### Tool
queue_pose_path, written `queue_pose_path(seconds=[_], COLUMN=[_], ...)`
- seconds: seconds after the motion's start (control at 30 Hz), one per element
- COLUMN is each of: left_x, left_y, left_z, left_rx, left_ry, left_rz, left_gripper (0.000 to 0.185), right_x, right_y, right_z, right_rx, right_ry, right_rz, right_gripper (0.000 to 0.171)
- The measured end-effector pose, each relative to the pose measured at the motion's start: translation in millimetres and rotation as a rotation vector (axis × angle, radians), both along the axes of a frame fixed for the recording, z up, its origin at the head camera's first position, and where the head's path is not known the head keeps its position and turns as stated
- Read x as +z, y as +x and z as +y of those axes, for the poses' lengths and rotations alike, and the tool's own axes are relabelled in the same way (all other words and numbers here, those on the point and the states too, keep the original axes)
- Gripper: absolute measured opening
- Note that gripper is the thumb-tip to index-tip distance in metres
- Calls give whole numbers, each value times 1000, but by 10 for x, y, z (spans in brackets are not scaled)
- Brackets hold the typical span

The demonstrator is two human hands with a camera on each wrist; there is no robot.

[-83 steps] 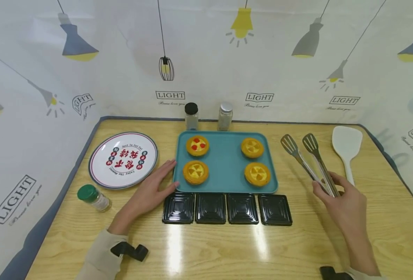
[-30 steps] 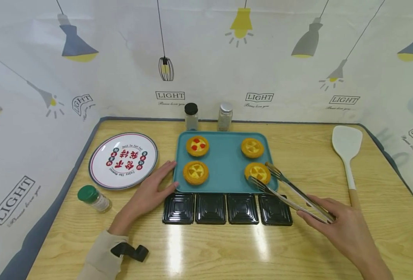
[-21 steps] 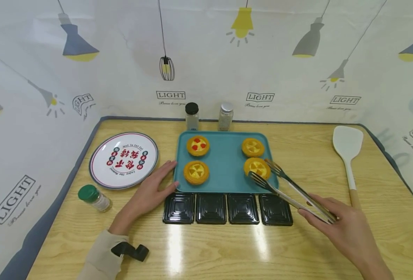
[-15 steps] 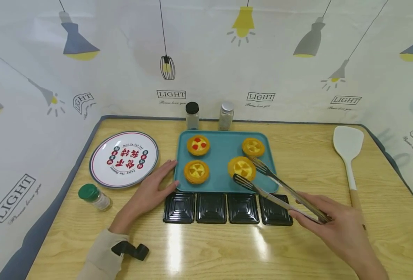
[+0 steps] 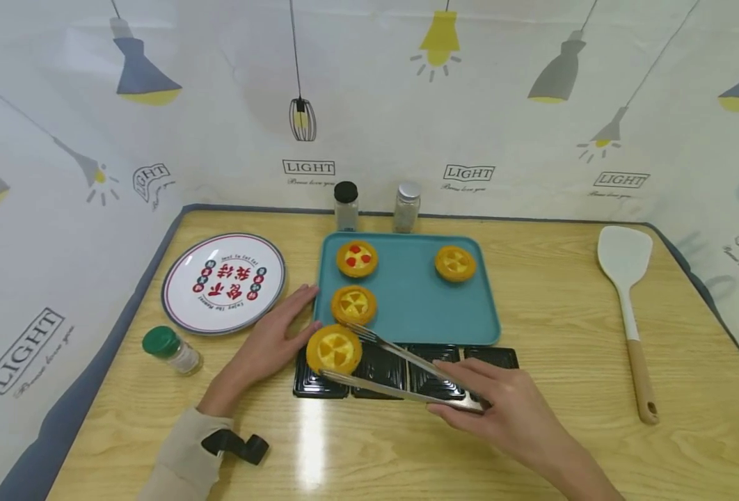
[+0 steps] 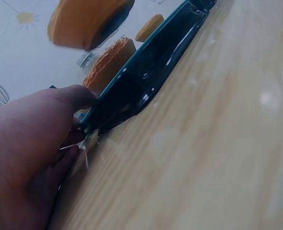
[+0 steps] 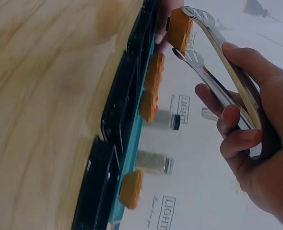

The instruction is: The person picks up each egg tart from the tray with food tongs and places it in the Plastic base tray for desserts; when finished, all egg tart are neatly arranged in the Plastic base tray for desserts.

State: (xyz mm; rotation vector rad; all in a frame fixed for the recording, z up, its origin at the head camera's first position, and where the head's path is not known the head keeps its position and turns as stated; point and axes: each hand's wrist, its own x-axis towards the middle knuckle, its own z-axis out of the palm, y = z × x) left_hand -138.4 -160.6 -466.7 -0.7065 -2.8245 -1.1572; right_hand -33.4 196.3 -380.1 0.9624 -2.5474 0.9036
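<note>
My right hand (image 5: 507, 403) grips metal tongs (image 5: 407, 358), whose slotted ends hold an egg tart (image 5: 334, 350). That tart overlaps the leftmost black square plastic tray (image 5: 307, 387) in the head view; the right wrist view shows the same tart (image 7: 179, 29) raised in the air. My left hand (image 5: 275, 344) rests against the left edge of a teal tray (image 5: 416, 306), fingers extended and thumb near its front corner. On that tray sit a tart with red pieces (image 5: 357, 259) at back left, a yellow tart (image 5: 353, 304) before it, and another (image 5: 455, 263) at back right.
Several black square trays line the teal tray's front. A white plate (image 5: 188, 299) and a green-capped jar (image 5: 172, 350) stand left. Behind are a black-capped jar (image 5: 346, 209) and a silver-capped jar (image 5: 406, 209). A white spatula (image 5: 626, 278) lies right.
The right hand has brought the tongs from the table's right side to the tray, taken the front-right tart and carried it left and forward. The left hand has stayed at the tray's edge.
</note>
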Motion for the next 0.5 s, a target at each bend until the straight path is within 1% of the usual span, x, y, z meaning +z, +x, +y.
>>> queue_pose_path(seconds=[0.17, 0.27, 0.5], left_x=[-24, -27, -7], left_y=[-6, -12, -10], left_z=[-6, -6, -19], left_rx=[4, 5, 4], left_ry=[-8, -11, -3], left_rz=[-11, -13, -18], left_gripper=[65, 64, 64], right_x=[-55, -64, -76], right_y=[-40, -46, -60], right_z=[-115, -139, -168], right_rx=[35, 39, 63], right_ry=[44, 46, 34], right_rz=[5, -2, 28], right_gripper=[40, 39, 39])
